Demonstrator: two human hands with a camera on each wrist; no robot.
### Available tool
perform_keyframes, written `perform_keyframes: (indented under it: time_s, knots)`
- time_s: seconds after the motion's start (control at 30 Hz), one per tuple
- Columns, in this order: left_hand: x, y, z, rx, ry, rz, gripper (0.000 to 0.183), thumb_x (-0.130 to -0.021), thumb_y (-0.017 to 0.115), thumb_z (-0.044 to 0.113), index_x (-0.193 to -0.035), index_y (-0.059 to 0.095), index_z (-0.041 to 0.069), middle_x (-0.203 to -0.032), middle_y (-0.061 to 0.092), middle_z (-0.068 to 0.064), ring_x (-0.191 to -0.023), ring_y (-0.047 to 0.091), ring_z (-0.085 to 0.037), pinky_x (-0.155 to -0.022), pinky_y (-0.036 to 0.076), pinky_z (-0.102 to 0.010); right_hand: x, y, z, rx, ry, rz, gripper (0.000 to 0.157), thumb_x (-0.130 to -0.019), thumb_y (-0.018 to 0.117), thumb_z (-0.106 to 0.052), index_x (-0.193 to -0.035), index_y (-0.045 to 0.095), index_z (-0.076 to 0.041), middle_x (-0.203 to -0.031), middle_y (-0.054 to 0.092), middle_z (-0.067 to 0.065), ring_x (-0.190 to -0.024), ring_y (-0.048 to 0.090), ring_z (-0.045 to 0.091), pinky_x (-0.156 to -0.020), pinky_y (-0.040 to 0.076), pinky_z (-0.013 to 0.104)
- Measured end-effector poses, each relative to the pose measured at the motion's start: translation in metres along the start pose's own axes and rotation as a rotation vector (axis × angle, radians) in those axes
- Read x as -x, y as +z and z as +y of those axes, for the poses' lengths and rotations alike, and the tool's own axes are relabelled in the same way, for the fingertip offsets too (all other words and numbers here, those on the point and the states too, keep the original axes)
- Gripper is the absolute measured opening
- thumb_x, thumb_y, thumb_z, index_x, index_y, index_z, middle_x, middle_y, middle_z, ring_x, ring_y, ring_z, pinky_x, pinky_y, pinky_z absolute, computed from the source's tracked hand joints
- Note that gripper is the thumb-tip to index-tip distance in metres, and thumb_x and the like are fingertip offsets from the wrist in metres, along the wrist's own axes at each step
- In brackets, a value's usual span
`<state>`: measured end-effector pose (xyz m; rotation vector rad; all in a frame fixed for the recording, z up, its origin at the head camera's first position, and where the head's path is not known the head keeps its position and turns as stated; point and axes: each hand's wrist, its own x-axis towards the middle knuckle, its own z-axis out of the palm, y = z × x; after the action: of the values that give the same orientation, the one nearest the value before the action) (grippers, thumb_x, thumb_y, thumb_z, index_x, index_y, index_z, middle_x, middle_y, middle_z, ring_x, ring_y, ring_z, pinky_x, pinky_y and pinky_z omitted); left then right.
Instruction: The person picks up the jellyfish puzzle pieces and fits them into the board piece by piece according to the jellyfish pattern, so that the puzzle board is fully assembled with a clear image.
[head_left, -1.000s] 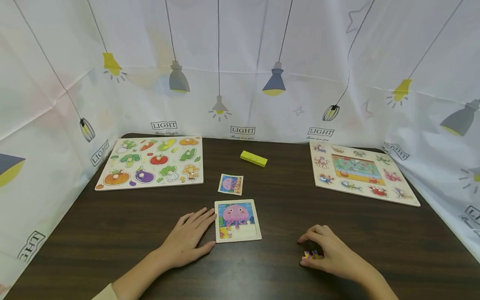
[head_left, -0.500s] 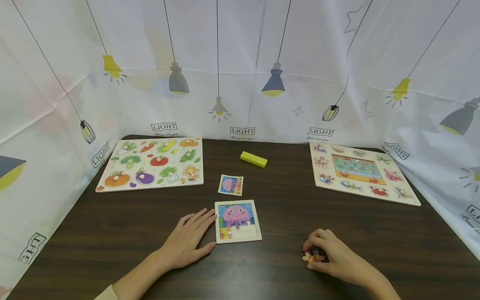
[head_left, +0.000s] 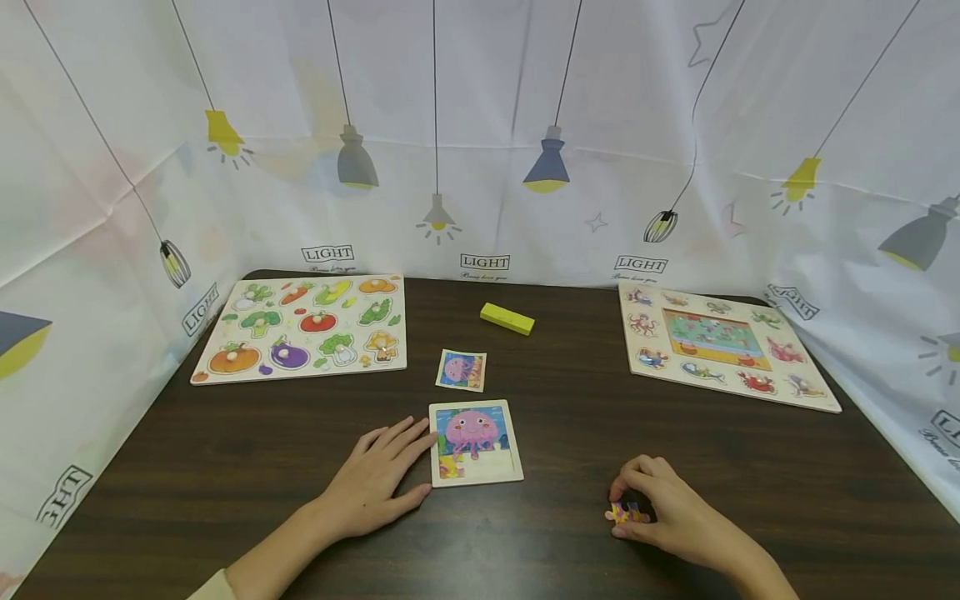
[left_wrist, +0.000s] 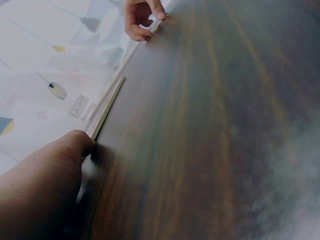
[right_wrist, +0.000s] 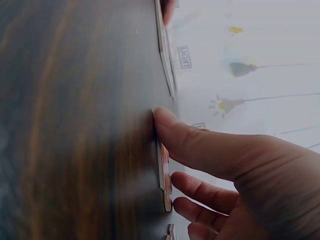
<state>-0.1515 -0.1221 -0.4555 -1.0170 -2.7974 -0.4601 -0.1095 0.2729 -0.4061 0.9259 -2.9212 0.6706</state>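
My left hand (head_left: 378, 483) lies flat with its fingers spread, fingertips and thumb at the left edge of a wooden jigsaw tray (head_left: 491, 471). The tray shows a pink jellyfish picture (head_left: 472, 429); its lower right part is bare wood, with yellow pieces in the lower left corner. On the right, my right hand (head_left: 663, 512) curls thumb and fingers round a small yellow and purple puzzle piece (head_left: 618, 514) low over the table. In the right wrist view the puzzle piece (right_wrist: 164, 170) is seen edge-on by the thumb and fingertips, with another piece (right_wrist: 171, 232) below.
Behind the tray lies a small jellyfish picture card (head_left: 461, 370), then a yellow block (head_left: 507, 318). A vegetable peg puzzle board (head_left: 345, 325) lies at the back left, a sea-animal board (head_left: 645, 293) at the back right. White lamp-print cloth (head_left: 480, 108) hangs round the table.
My right hand has shifted slightly right, and its fingers have closed in from wider apart to the puzzle piece. My left hand and the tray stay in place.
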Motion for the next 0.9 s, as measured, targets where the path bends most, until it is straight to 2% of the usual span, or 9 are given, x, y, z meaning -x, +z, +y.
perform_keyframes:
  time_s: [0.3,0.57,0.9]
  knots:
    - [0.0003,-0.0022,0.0007,0.011,0.005,-0.013,0.054,-0.092,0.044,0.049,-0.141,0.037,0.029,-0.149,0.027,-0.003,-0.136,0.019,-0.022,-0.101,0.021,-0.047,-0.0005,0.0029,0.0019,-0.009,-0.027,0.018,0.024,-0.075,0.071,-0.041,-0.087,0.055,-0.028,-0.096,0.046,-0.014,-0.088,0.039,0.01,-0.067,0.039,0.028]
    - [-0.0001,-0.002,0.0004,0.005,0.011,-0.009,0.052,-0.092,0.044,0.05,-0.14,0.039,0.031,-0.148,0.027,-0.003,-0.136,0.019,-0.022,-0.101,0.022,-0.047,-0.0007,0.0048,0.0019,-0.015,-0.065,0.045,0.025,-0.075,0.071,-0.039,-0.09,0.056,-0.026,-0.095,0.048,-0.015,-0.086,0.042,0.01,-0.067,0.041,0.027]
    - [-0.0001,-0.0022,0.0013,0.004,0.008,-0.009,0.052,-0.092,0.044,0.05,-0.14,0.039,0.029,-0.148,0.028,-0.003,-0.136,0.02,-0.022,-0.101,0.022,-0.048,-0.0023,0.0048,0.0017,-0.14,-0.062,0.013,0.027,-0.077,0.071,-0.031,-0.093,0.053,-0.021,-0.087,0.05,-0.013,-0.072,0.042,0.004,-0.056,0.039,0.018]
